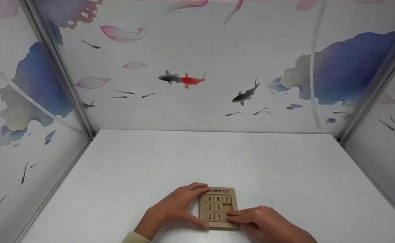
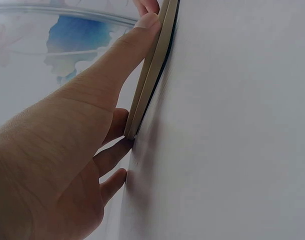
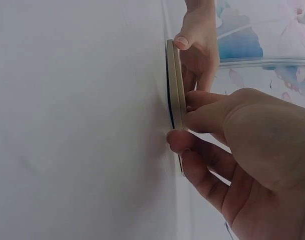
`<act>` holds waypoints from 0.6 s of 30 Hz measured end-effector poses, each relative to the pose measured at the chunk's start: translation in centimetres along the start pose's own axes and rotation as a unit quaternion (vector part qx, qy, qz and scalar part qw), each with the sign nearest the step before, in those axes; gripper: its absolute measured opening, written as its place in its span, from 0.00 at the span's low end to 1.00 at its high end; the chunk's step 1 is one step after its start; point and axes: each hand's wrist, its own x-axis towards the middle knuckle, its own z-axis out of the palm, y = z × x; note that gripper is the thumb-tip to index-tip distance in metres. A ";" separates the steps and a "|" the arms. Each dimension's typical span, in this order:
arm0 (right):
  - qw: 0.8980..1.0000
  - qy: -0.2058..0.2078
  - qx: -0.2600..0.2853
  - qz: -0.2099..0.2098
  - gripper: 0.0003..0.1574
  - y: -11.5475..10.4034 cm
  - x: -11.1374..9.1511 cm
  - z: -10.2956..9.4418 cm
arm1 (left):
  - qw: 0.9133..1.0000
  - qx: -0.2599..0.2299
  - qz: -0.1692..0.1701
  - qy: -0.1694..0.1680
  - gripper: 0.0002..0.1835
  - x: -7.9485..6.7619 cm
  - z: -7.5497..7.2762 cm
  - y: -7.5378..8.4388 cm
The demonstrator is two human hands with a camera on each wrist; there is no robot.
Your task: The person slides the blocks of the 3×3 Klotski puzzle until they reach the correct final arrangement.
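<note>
- Board point(image 1: 221, 225): one, wood-toned, rounded corners, layered edge; appeared to lie flat on the near part of the tabletop point(image 1: 184, 155), right of its middle.
- Tiles point(image 1: 218, 207): square, numbered; 6, 8, 7 in the far row; 3, 5 in the middle row; 2, 1 in the near row, with a further tile there mostly covered by fingertips.
- Gap point(image 1: 227, 208): one, at the right of the middle row, below the 7.
- Left hand point(image 1: 179, 204): gripped the board's left part, thumb at the near edge, forefinger at the far corner.
- Right hand point(image 1: 263, 219): thumb and forefinger close together at the covered tile, the other fingers bent beside the board's edge; whether the tile was pinched or merely pressed, could not tell.
- Handling, as judged: board light and stiff, not fragile, likely to slip on the smooth tabletop unless steadied; tiles small and hard, suited to fingertip pressure.
- Best hold, as judged: the outer rim, well away from the tiles.
- Sleeve point(image 1: 135, 237): pale, at the left wrist.
</note>
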 end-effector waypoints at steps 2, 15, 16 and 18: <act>1.000 -0.004 0.004 0.011 0.26 0.0 0.0 0.0 | 1.000 0.002 0.001 0.001 0.62 0.0 0.0 0.0; 0.995 0.022 -0.096 0.022 0.23 -1.1 0.2 0.1 | 1.000 0.000 0.002 0.002 0.62 -0.1 0.0 0.1; 0.994 0.020 -0.106 0.023 0.24 -1.2 0.2 0.1 | 1.000 0.001 0.002 0.003 0.62 -0.1 -0.1 0.1; 0.992 0.014 -0.125 0.024 0.27 -1.2 0.1 0.0 | 1.000 0.002 0.005 0.005 0.62 -0.1 -0.1 0.2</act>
